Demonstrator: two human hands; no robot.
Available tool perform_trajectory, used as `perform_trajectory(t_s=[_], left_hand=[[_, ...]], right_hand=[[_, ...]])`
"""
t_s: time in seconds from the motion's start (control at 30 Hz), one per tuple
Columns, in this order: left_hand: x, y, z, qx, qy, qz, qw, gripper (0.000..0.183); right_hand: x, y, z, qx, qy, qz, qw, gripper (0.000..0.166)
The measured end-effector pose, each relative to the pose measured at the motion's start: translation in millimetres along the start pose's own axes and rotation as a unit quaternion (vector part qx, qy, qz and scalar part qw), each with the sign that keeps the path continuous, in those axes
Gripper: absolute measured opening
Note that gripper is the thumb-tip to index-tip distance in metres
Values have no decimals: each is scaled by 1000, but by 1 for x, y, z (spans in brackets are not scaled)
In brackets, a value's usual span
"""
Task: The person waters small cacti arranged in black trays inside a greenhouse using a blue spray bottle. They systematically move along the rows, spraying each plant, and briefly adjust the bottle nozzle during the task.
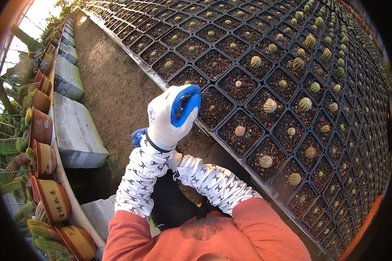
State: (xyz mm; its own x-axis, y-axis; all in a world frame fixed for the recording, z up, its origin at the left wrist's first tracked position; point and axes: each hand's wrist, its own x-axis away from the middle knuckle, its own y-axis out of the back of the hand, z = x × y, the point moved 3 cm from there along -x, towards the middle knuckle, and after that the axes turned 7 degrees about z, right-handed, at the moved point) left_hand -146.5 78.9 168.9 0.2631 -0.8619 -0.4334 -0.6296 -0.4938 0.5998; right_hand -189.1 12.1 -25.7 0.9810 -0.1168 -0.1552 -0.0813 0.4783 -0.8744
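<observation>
My left hand (174, 114), in a white knit glove with blue-coated fingers, pinches a thin metallic-looking item (204, 94) between thumb and fingers. Its slender ends stick out to the right, over the edge of the nearest pots; the glove hides most of it. Crossing beneath my left wrist is my right hand (138, 136), mostly hidden. Only some blue glove fingers show left of the wrist, and what they hold is not visible. Close to my left hand, a black square pot (215, 107) contains reddish gritty soil and a tiny seedling. A small round cactus (239, 131) grows in a neighbouring pot.
Rows of square pots with small cacti (304, 104) fill the bed at right, bordered by a pale edge (156, 78). A dirt path (107, 88) runs left of it. Concrete blocks (78, 130) and potted cacti on a ledge (54, 199) line the far left.
</observation>
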Motion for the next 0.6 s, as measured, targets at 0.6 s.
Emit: perform_trajectory(t_s=[0.6], left_hand=[[3, 5, 10, -14, -28, -10, 999, 27]], right_hand=[[-2, 13, -16, -77, 1, 50, 996, 46]])
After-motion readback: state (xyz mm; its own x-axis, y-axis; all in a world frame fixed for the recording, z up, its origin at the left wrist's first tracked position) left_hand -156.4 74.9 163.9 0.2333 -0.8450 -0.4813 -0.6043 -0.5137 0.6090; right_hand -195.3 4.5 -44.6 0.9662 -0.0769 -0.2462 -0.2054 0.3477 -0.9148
